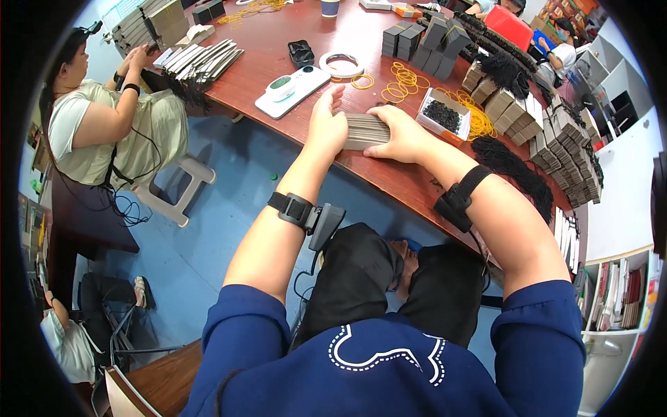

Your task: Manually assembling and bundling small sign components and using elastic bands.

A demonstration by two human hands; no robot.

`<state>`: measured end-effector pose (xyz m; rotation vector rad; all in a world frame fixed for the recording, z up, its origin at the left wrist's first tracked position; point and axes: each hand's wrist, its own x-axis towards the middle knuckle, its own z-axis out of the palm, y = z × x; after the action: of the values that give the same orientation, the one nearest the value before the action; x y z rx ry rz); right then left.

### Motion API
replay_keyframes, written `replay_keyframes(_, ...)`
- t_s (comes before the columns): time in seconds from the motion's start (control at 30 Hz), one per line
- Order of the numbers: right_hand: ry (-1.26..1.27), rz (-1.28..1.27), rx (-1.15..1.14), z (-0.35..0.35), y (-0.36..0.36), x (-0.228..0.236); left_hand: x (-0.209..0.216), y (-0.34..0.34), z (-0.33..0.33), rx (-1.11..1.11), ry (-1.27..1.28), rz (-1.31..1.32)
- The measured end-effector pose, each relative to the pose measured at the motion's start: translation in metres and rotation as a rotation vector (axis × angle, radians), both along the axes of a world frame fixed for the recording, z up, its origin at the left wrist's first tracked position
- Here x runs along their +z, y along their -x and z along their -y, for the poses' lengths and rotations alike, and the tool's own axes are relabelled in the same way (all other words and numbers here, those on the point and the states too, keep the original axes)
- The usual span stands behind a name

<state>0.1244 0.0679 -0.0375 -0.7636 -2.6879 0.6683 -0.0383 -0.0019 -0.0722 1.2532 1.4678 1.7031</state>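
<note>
Between my two hands, at the table's near edge, is a stack of thin grey-brown cards (367, 131). My left hand (328, 124) presses against its left end, fingers pointing away from me. Around the right end closes my right hand (399, 136), thumb on the near side and fingers on the far side. Just right of that hand sits a small white box (445, 113) of tiny black pieces. A phone-like white slab (292, 94) with a small oval dish (281, 87) on it lies to the left.
Yellow elastic loops (404, 82) and a white tape roll (342, 65) lie beyond my hands. Dark grey blocks (425, 45) stand behind them. Bundled cards (566, 149) and black cords (513, 174) crowd the right side. A seated co-worker (104, 118) is at the left.
</note>
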Motion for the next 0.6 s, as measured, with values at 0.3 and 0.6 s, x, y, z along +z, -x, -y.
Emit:
replay_keyframes(0.3, -0.228, 0.115, -0.102, 0.007, 0.002, -0.005, 0.004, 0.014, 0.000, -0.207, -0.075, 0.647)
replay_keyframes(0.6, -0.156, 0.158, -0.088, 0.003, 0.005, 0.001, 0.007, 0.011, -0.004, -0.146, -0.104, 0.542)
